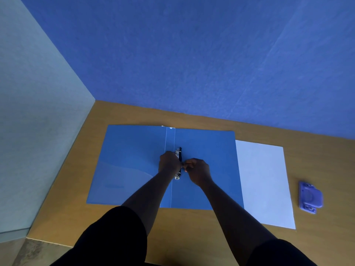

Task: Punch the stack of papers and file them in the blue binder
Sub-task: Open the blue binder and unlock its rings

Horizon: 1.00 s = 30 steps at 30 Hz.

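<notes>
The blue binder [207, 150] lies open and flat on the wooden table. Its metal ring clasp [179, 153] runs along the spine at the middle. My left hand [169, 162] is closed over the clasp from the left. Just right of it, my right hand [198, 170] pinches the clasp with fingertips touching the left hand. Most of the clasp is hidden under both hands. The white stack of papers [265, 183] lies flat to the right, its left edge tucked under the binder's right cover. A purple hole punch [310, 196] rests further right, apart from the papers.
The wooden table [192, 227] ends at a blue partition [192, 64] behind the binder and a pale grey wall [34, 131] on the left. The table's near-left edge shows floor below.
</notes>
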Each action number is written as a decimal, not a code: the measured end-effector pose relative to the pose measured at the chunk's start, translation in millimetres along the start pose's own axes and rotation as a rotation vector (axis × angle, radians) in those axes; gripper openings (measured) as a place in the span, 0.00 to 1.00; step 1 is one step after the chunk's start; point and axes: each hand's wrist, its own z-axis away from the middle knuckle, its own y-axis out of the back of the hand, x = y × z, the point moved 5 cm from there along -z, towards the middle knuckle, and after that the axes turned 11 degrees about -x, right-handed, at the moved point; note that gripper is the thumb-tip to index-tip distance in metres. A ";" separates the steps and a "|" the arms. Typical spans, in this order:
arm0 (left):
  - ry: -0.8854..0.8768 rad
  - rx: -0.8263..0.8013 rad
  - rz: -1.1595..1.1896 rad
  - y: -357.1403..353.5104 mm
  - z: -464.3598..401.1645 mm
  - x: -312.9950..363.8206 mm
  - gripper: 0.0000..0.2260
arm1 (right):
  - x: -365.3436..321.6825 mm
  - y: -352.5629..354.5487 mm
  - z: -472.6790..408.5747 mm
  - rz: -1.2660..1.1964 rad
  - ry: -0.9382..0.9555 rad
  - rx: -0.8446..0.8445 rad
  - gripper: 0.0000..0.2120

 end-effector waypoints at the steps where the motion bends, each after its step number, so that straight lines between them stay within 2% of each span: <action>1: 0.006 -0.008 0.021 1.0 -0.5 -0.5 0.12 | 0.4 0.0 0.6 -0.018 -0.011 -0.002 0.09; 3: 0.034 -0.023 0.066 4.2 -0.9 -1.5 0.08 | -0.7 -0.7 0.4 -0.030 -0.018 -0.002 0.08; 6: 0.065 -0.063 0.100 5.9 0.6 -0.7 0.05 | -5.8 -4.0 -0.2 0.077 0.010 -0.007 0.09; 11: 0.023 -0.063 0.023 4.0 1.6 1.0 0.02 | -10.5 -9.0 -1.3 0.100 -0.010 -0.001 0.08; 15: 0.043 0.009 0.053 2.4 5.9 -0.7 0.07 | -4.9 -15.6 -4.6 0.127 -0.068 -0.057 0.07; 20: 0.033 0.077 0.081 1.4 9.4 1.8 0.06 | 4.9 -15.8 -6.6 -0.015 -0.145 -0.071 0.06; 25: 0.021 0.030 0.027 1.3 7.4 5.6 0.07 | 2.6 -13.8 -6.0 0.002 -0.146 -0.108 0.07; 30: 0.018 -0.028 0.017 3.8 6.8 7.9 0.07 | 0.4 -13.0 -3.2 -0.006 -0.128 -0.066 0.10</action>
